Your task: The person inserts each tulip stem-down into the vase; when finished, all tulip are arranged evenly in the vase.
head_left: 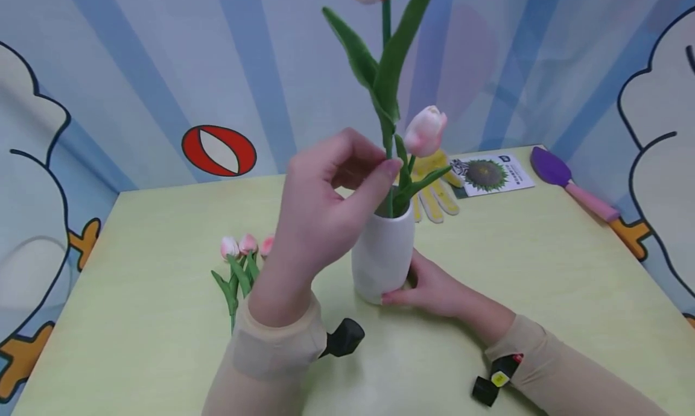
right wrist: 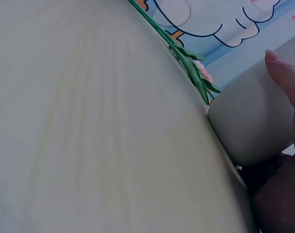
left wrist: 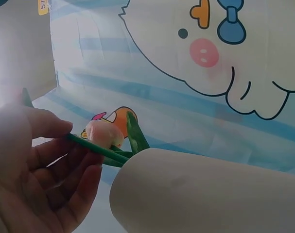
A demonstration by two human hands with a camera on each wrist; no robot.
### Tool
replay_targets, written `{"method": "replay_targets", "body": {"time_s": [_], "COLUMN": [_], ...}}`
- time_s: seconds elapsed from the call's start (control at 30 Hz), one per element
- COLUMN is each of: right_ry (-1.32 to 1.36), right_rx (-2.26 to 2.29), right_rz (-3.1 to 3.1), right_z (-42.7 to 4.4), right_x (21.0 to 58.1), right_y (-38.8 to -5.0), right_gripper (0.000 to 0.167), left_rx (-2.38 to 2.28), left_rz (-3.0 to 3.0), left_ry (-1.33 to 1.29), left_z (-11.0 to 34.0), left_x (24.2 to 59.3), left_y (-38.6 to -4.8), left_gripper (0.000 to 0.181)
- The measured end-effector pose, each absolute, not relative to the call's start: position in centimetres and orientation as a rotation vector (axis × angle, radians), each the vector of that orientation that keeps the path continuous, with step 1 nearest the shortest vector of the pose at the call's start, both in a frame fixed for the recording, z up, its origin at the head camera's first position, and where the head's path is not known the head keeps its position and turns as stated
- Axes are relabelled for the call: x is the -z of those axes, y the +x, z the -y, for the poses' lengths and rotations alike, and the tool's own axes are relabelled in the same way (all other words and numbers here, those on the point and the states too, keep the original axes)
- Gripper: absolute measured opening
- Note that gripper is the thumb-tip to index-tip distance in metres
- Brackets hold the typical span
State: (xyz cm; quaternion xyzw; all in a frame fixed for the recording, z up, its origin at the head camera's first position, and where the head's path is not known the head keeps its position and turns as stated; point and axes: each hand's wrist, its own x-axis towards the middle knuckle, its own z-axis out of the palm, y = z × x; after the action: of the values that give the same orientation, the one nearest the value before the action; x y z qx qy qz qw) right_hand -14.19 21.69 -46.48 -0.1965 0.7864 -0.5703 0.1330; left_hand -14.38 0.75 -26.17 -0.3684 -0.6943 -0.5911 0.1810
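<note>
In the head view my left hand (head_left: 331, 205) pinches the green stem of a tall pink tulip (head_left: 387, 90) between thumb and fingers. Its lower stem reaches into the mouth of a white vase (head_left: 382, 253). A shorter pink tulip (head_left: 426, 132) stands in that vase, its leaves over the rim. My right hand (head_left: 434, 286) grips the vase low on its right side, thumb in front; its other fingers are mostly hidden behind. The left wrist view shows the pinched stem (left wrist: 96, 146) close to the vase rim (left wrist: 132, 170). The vase stands upright on the table.
Several more tulips (head_left: 241, 265) lie on the table at left, partly behind the left forearm. Behind the vase are yellow gloves (head_left: 434, 193) and a card with a plant picture (head_left: 491, 173). A purple trowel with a pink handle (head_left: 570, 184) lies at the back right.
</note>
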Motion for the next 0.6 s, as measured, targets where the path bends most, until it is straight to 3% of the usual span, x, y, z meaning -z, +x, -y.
{"method": "replay_targets", "body": {"time_s": [0.6], "right_ry": [-0.573], "right_rx": [1.652], "right_rz": [-2.269], "right_z": [-21.75], "right_x": [46.49], "right_y": [-14.22], "right_gripper": [0.088], "left_rx": [1.502], "left_rz": [2.227], "left_ry": [-1.116], "left_z": [-0.70], "left_x": [25.89], "left_y": [-14.34], "left_gripper": [0.015]}}
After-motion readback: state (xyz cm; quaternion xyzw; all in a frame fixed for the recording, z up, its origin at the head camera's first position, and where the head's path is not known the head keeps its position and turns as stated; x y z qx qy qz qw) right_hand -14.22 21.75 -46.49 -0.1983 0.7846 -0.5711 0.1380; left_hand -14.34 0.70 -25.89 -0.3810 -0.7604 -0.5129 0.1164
